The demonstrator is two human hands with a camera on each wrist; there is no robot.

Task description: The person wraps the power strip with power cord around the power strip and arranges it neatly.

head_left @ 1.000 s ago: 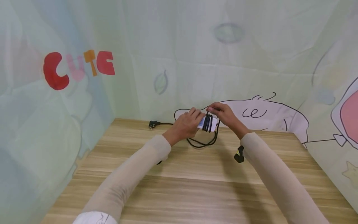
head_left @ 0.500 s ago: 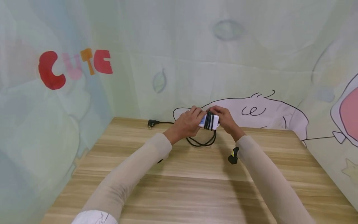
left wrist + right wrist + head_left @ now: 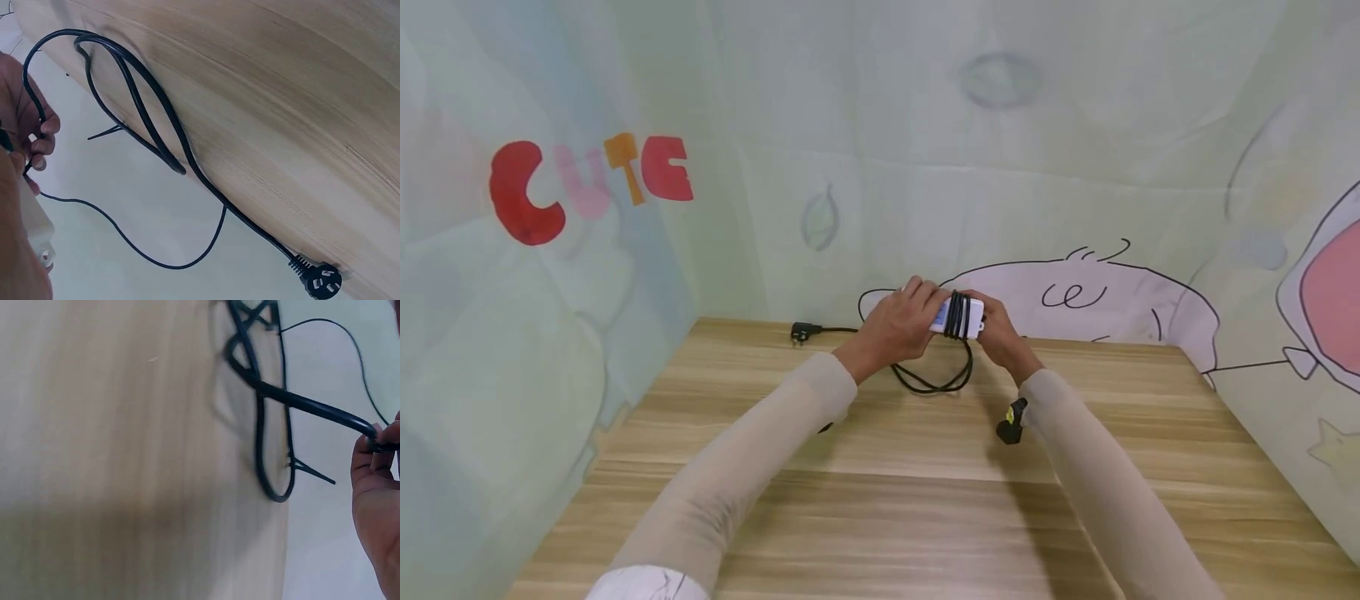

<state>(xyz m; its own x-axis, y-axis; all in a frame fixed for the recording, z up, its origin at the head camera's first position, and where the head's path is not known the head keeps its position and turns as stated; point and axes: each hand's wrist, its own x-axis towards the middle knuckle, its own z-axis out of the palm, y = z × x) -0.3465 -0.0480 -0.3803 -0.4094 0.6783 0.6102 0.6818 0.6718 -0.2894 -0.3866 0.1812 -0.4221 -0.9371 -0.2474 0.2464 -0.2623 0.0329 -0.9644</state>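
Observation:
My left hand (image 3: pixel 904 321) grips the left end of a white power adapter (image 3: pixel 976 318), held up near the table's back edge. Several turns of black power cord (image 3: pixel 957 315) are wound round its middle. At the adapter's right end, partly behind it, is my right hand (image 3: pixel 1000 333); in the right wrist view its fingertips pinch the cord (image 3: pixel 312 407). A loose loop of the cord hangs below the adapter. The black plug (image 3: pixel 324 281), prongs showing, lies at the cord's far end on the table. A thinner black wire (image 3: pixel 125 234) trails beside the loop.
The wood-grain table (image 3: pixel 880 517) meets a printed fabric backdrop (image 3: pixel 850 100) at the back, with more fabric on both sides. A black wrist-camera piece (image 3: pixel 1012 422) sits beside the right sleeve.
My right hand has moved from above the adapter's right side down and behind it, taking the cord along. My left hand keeps its grip on the adapter.

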